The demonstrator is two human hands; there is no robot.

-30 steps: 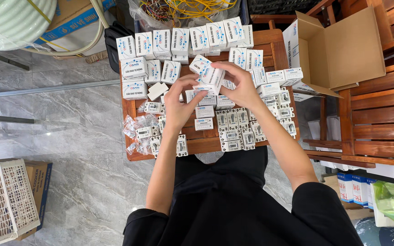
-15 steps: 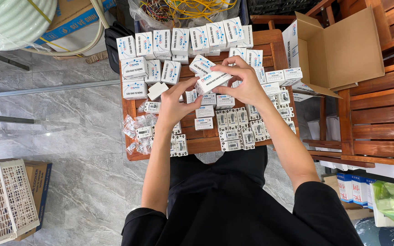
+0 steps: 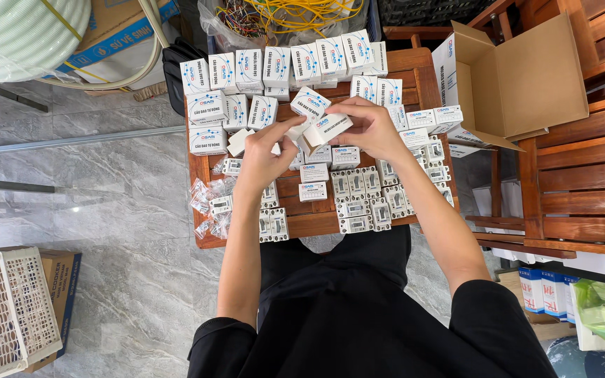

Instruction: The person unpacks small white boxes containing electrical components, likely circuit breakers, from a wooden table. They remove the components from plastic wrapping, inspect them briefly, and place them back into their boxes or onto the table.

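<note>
The left hand (image 3: 264, 150) pinches the open end flap of a small white box (image 3: 322, 130) held above the wooden table (image 3: 309, 222); the right hand (image 3: 372, 129) grips its other end (packing, it seems). Next, likely tucking the flap shut, squarely.

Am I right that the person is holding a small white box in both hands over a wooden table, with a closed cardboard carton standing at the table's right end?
Not quite: the head view shows the cardboard carton open, its flaps spread, not closed. The rest holds: the left hand and right hand hold a small white box over the wooden table, and the carton stands at the table's right end.
</note>
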